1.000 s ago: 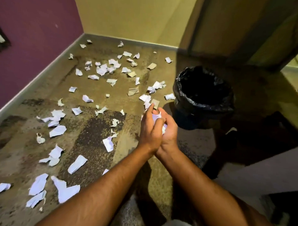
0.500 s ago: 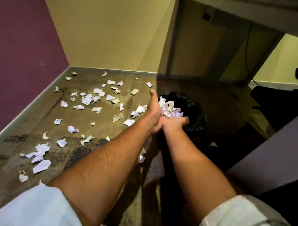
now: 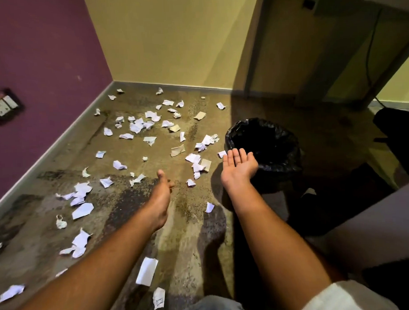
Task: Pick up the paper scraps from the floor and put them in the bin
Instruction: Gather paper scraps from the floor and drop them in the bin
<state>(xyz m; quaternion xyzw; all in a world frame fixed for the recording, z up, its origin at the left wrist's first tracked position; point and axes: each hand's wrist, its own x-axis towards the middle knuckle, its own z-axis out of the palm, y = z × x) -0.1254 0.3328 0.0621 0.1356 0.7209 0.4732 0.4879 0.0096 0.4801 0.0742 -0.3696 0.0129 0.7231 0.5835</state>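
Both hands are empty. The right hand [image 3: 240,168] is spread flat with the palm up and the fingers loosely together, held beside the near left rim of the bin [image 3: 263,148], its fingertips overlapping the black liner at the edge. The left hand [image 3: 160,198] is turned on its side with the thumb up and the fingers loosely apart, reaching forward over the floor [image 3: 185,225] with nothing in it.

Paper scraps [image 3: 137,127] lie scattered over the mottled brown floor: a dense patch of white and a few tan pieces out toward the corner, a cluster just left of the bin, more along the left side near the skirting, and a few long strips near the forearms. One small scrap lies between the two arms.

Behind the scraps, a purple wall [image 3: 45,67] with a socket plate [image 3: 3,106] meets a yellow wall [image 3: 171,40] at the corner. White sleeve [image 3: 347,296] cloth shows at the right elbow.
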